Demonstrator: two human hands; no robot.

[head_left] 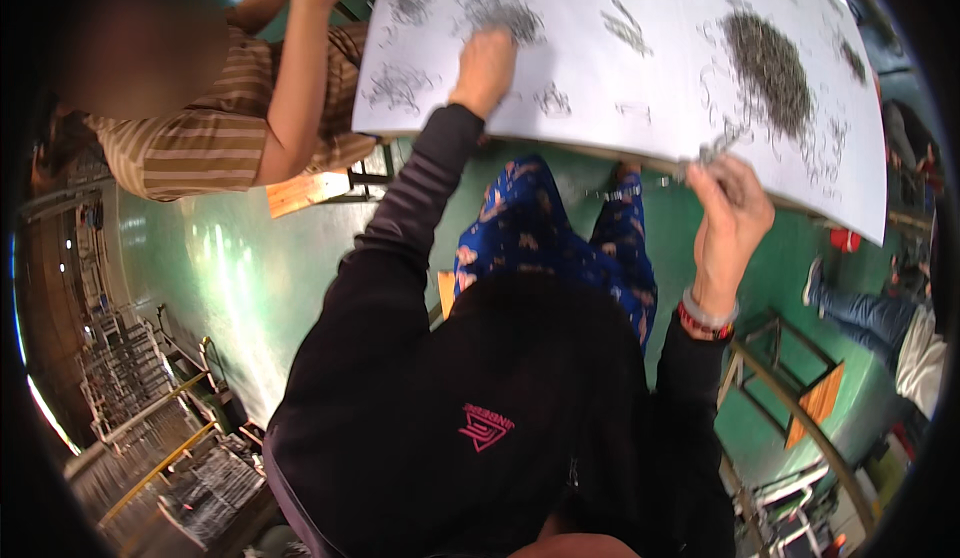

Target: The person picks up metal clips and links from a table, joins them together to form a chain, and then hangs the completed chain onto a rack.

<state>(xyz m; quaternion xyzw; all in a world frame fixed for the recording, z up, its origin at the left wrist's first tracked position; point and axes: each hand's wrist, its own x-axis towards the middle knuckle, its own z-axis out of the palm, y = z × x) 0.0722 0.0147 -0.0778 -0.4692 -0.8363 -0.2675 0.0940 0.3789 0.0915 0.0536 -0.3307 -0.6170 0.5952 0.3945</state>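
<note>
My left hand [487, 70] reaches over the white tabletop [580, 88], its fingers closed and pressed down at the near edge of a loose pile of small dark wire-like pieces [500, 13]. Whatever sits between those fingertips is hidden. At the table's near edge on the right, my right hand [735, 203] is closed on a thin silvery metal strip [650, 186] that sticks out to the left past the edge. More small metal bits [725, 142] show just beyond its fingers. A dense heap of dark pieces [768, 73] lies farther up from this hand.
Smaller scatters of wire pieces [398, 86] and a few longer strips [626, 28] lie about the table. A co-worker in a striped shirt [205, 153] sits close on the left. Wooden stools [815, 403] stand on the green floor; another person's legs [865, 308] show at right.
</note>
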